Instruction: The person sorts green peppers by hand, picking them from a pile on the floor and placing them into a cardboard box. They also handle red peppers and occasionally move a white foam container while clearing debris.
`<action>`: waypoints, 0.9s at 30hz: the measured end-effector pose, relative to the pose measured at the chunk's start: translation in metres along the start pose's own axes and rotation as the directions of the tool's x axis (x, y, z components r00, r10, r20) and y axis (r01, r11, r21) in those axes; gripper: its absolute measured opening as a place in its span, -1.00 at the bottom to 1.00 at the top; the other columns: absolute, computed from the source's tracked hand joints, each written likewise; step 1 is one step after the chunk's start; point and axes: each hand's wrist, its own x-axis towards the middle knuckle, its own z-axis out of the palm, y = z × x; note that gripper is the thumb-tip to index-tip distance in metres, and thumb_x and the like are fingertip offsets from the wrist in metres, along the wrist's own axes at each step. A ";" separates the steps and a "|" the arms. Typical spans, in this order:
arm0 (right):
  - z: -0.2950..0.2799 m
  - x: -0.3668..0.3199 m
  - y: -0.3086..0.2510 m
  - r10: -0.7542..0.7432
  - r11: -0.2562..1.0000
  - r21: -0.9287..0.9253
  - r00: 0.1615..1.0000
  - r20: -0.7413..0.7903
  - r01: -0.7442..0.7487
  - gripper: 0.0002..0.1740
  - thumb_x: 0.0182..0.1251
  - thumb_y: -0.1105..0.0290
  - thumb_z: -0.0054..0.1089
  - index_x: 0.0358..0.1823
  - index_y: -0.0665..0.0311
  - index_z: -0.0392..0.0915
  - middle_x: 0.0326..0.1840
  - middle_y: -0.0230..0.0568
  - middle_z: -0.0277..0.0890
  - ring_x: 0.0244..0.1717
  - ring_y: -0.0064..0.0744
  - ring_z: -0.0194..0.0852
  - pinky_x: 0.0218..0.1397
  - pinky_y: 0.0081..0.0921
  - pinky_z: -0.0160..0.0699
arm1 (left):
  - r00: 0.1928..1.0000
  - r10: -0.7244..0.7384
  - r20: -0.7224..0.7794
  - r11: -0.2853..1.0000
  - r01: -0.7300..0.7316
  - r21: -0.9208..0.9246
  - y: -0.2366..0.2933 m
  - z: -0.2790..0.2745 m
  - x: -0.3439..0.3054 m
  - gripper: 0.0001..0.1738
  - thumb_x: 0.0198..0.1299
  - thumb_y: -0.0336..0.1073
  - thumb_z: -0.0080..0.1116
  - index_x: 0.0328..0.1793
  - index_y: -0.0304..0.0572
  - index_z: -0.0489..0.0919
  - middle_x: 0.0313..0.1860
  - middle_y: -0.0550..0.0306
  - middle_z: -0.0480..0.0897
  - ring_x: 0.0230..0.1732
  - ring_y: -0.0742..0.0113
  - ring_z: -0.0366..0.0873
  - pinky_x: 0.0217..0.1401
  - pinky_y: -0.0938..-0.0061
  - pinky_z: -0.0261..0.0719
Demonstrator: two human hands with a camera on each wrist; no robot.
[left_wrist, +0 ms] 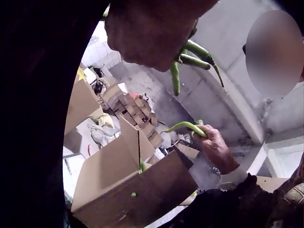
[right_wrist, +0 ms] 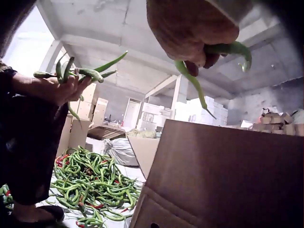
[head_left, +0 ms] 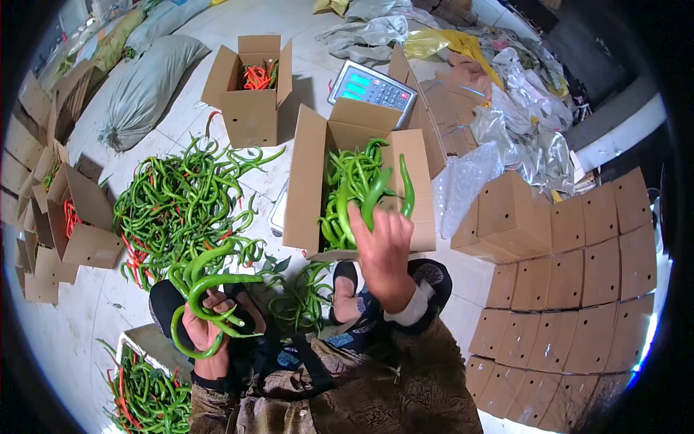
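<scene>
In the head view my right hand (head_left: 388, 249) grips green chili peppers (head_left: 376, 194) above an open cardboard box (head_left: 305, 189). More green chilies (head_left: 353, 168) fill part of that box. The right wrist view shows a curved green chili (right_wrist: 195, 89) hanging from the curled fingers of this hand, above the box's side. Lower down on the left, my left hand (head_left: 202, 327) holds a bunch of several long green chilies (head_left: 206, 271), some bending past the fingers. In the left wrist view, the tips of that bunch (left_wrist: 194, 61) stick out beyond the hand.
A large heap of green chilies (head_left: 184, 195) with some red ones covers the floor at left. A digital scale (head_left: 372, 88) stands behind the box. Another box (head_left: 249, 116) holds red chilies. Closed cartons (head_left: 564, 282) are stacked at right. A white bin (head_left: 155, 340) of chilies is lower left.
</scene>
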 end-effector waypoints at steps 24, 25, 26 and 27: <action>0.038 -0.042 -0.134 -0.093 -0.793 0.280 0.563 0.821 -0.541 -0.47 0.43 0.44 0.15 0.37 0.43 0.30 0.17 -0.14 0.51 0.12 -0.41 0.52 0.21 -0.47 0.49 | 0.935 0.107 0.338 -0.223 -0.309 0.925 -0.068 0.024 -0.003 -0.48 0.30 -0.43 0.18 0.37 -0.40 0.39 0.00 -0.05 0.61 -0.05 0.20 0.59 0.01 0.40 0.54; 0.039 -0.040 -0.130 -0.088 -0.787 0.274 0.539 0.838 -0.553 -0.49 0.45 0.50 0.03 0.39 0.42 0.24 0.20 -0.04 0.47 0.28 -0.20 0.42 0.37 -0.32 0.39 | 0.911 0.058 0.409 -0.281 -0.378 0.882 -0.070 0.026 -0.004 -0.51 0.33 -0.43 0.10 0.36 -0.42 0.37 -0.02 0.02 0.59 -0.06 0.30 0.55 -0.02 0.43 0.53; 0.033 -0.031 -0.127 -0.077 -0.795 0.270 0.533 0.843 -0.543 -0.50 0.44 0.50 0.03 0.38 0.42 0.25 0.15 -0.05 0.49 0.26 -0.21 0.42 0.37 -0.31 0.37 | 0.914 0.072 0.399 -0.263 -0.369 0.892 -0.071 0.025 -0.007 -0.54 0.33 -0.42 0.12 0.33 -0.40 0.41 0.00 0.04 0.59 -0.05 0.30 0.56 0.00 0.45 0.53; 0.026 -0.024 -0.125 -0.064 -0.804 0.268 0.525 0.848 -0.531 -0.51 0.43 0.50 0.03 0.36 0.42 0.26 0.11 -0.06 0.52 0.25 -0.23 0.42 0.37 -0.30 0.36 | 0.915 0.069 0.398 -0.264 -0.368 0.891 -0.067 0.026 -0.008 -0.54 0.33 -0.42 0.12 0.33 -0.40 0.41 0.00 0.04 0.59 -0.05 0.30 0.56 0.00 0.45 0.53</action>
